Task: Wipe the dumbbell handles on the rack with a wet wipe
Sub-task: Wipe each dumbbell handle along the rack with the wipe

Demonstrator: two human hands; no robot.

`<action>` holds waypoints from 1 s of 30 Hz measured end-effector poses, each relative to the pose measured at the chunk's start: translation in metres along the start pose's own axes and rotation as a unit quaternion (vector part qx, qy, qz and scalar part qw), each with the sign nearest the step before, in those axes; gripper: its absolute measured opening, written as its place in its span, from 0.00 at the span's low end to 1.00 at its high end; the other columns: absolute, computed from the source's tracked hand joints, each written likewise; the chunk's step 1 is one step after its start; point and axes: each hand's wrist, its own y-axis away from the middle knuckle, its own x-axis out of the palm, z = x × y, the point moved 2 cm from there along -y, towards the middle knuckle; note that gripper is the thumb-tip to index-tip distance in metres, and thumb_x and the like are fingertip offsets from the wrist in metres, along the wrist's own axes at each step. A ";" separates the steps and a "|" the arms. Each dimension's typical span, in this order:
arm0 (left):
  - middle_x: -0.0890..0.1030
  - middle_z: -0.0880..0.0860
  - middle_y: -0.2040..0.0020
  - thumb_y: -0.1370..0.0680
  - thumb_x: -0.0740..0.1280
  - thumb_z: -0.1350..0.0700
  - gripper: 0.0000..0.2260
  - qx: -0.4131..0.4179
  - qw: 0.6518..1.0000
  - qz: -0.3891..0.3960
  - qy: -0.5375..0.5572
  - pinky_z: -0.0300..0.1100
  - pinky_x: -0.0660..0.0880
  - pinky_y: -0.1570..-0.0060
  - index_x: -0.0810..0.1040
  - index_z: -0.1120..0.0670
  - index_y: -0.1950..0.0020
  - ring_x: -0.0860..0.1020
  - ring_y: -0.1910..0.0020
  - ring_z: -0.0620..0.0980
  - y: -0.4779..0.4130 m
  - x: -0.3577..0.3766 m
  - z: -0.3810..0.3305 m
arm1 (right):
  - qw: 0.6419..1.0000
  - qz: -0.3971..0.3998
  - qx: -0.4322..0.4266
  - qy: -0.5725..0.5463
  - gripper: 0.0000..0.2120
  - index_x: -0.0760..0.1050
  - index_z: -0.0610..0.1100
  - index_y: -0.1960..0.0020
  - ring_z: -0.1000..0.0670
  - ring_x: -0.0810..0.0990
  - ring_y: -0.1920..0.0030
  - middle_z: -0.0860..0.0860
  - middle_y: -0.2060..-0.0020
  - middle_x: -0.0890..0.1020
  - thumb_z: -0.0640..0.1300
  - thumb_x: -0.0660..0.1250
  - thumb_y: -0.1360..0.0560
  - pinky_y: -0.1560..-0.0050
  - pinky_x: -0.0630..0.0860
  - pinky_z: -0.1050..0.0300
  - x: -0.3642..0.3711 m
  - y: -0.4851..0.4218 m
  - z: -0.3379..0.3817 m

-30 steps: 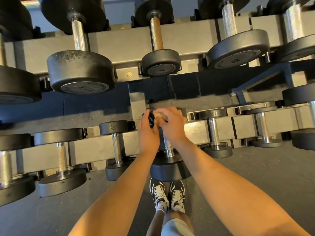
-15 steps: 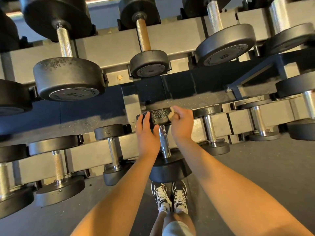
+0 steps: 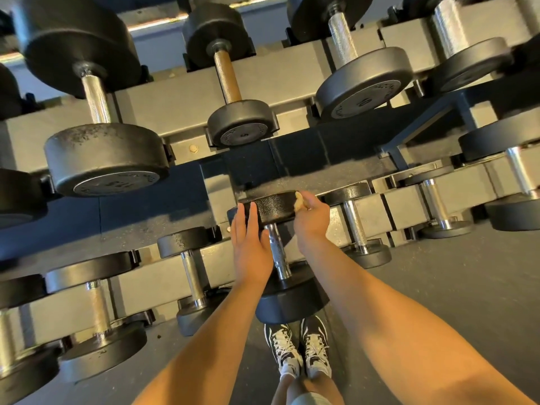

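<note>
A black dumbbell (image 3: 279, 255) with a chrome knurled handle lies on the lower tier of the grey rack (image 3: 295, 80), straight in front of me. My left hand (image 3: 251, 244) lies with straight fingers on the left side of its far head (image 3: 273, 207). My right hand (image 3: 311, 216) holds a crumpled pale wet wipe (image 3: 299, 200) against the right edge of that same head. The handle between my wrists is bare and the near head (image 3: 292, 302) juts toward my shoes.
More dumbbells fill both tiers: a small one (image 3: 190, 276) to the left, another (image 3: 356, 223) to the right, larger ones (image 3: 99, 133) above. A brown-handled small dumbbell (image 3: 230, 92) sits directly overhead. My shoes (image 3: 298, 346) stand on dark rubber floor (image 3: 453, 273).
My hands have parted from a joined grip at the far head: the left now lies flat on its left side, the right has slid with the wipe to its right edge.
</note>
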 end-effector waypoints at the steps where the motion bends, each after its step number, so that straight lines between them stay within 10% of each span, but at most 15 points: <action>1: 0.46 0.43 0.17 0.15 0.60 0.55 0.28 -0.005 1.000 0.000 0.007 0.43 0.46 0.26 0.52 0.45 0.17 0.41 0.20 0.42 0.000 0.000 -0.001 | 1.000 -0.001 -0.012 0.022 0.22 0.81 0.48 0.36 0.53 0.80 0.43 0.48 0.43 0.82 0.29 0.59 0.21 0.36 0.77 0.55 0.001 0.002 0.000; 5: 0.52 0.44 0.17 0.14 0.57 0.57 0.24 -0.018 0.999 -0.007 0.039 0.42 0.48 0.24 0.58 0.46 0.18 0.48 0.20 0.43 -0.002 -0.008 0.001 | 0.981 0.031 -0.151 0.119 0.18 0.79 0.49 0.38 0.64 0.73 0.48 0.51 0.44 0.73 0.33 0.62 0.20 0.44 0.70 0.76 0.002 0.036 0.006; 9: 0.55 0.44 0.18 0.14 0.56 0.59 0.23 -0.014 0.998 0.010 0.066 0.40 0.51 0.22 0.61 0.48 0.19 0.51 0.23 0.36 -0.005 -0.019 0.007 | 0.929 0.128 -0.304 0.170 0.18 0.78 0.46 0.34 0.50 0.75 0.46 0.51 0.47 0.73 0.34 0.65 0.21 0.41 0.76 0.55 0.017 0.063 0.006; 13: 0.53 0.46 0.17 0.15 0.59 0.59 0.26 0.013 0.999 0.031 0.035 0.42 0.50 0.22 0.57 0.48 0.18 0.50 0.20 0.41 -0.004 -0.019 0.009 | 0.888 0.165 -0.363 0.231 0.18 0.78 0.45 0.34 0.50 0.74 0.46 0.50 0.47 0.73 0.34 0.65 0.22 0.41 0.75 0.56 0.017 0.053 0.012; 18: 0.50 0.44 0.17 0.14 0.58 0.53 0.26 -0.006 0.999 0.048 0.025 0.42 0.48 0.24 0.53 0.46 0.18 0.47 0.19 0.44 -0.003 -0.017 0.009 | 0.986 0.018 -0.131 0.106 0.20 0.79 0.46 0.35 0.50 0.75 0.42 0.52 0.44 0.70 0.30 0.62 0.21 0.39 0.72 0.64 0.005 0.019 0.011; 23: 0.51 0.43 0.17 0.13 0.54 0.53 0.22 -0.038 0.991 0.073 0.106 0.39 0.48 0.24 0.56 0.47 0.18 0.49 0.20 0.42 -0.004 -0.023 0.003 | 0.959 0.083 -0.223 0.156 0.15 0.80 0.47 0.42 0.45 0.74 0.46 0.46 0.46 0.73 0.31 0.63 0.22 0.42 0.75 0.51 0.009 0.049 0.004; 30: 0.72 0.47 0.28 0.14 0.57 0.45 0.20 -0.142 0.956 0.090 0.242 0.48 0.65 0.27 0.65 0.44 0.22 0.71 0.29 0.47 0.016 -0.061 -0.009 | 0.954 0.166 -0.171 0.180 0.16 0.79 0.44 0.36 0.51 0.76 0.45 0.46 0.44 0.76 0.34 0.64 0.21 0.43 0.71 0.66 0.011 0.093 0.028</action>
